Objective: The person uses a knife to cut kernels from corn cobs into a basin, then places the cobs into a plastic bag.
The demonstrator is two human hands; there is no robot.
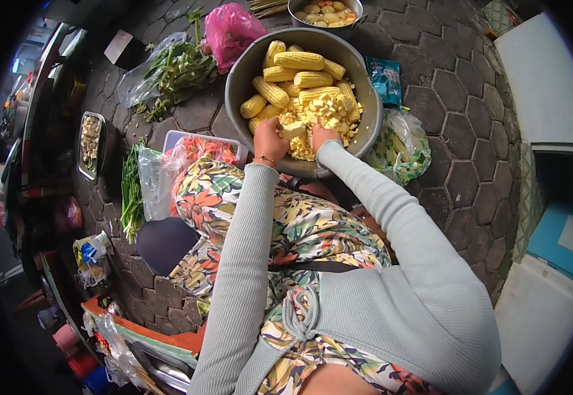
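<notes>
Two hands reach far into the metal basin (240, 82); I see the left hand (270, 139) and right hand (323, 135) closed together around one corn piece (294, 130). I count about nine whole corn cobs (298, 60) behind the cut pile.

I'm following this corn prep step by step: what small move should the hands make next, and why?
Probably let the left hand drop its pale corn piece onto the cut pile in the metal basin. Both hands, the right hand too, already sit over that pile, and whole cobs wait behind.
</notes>
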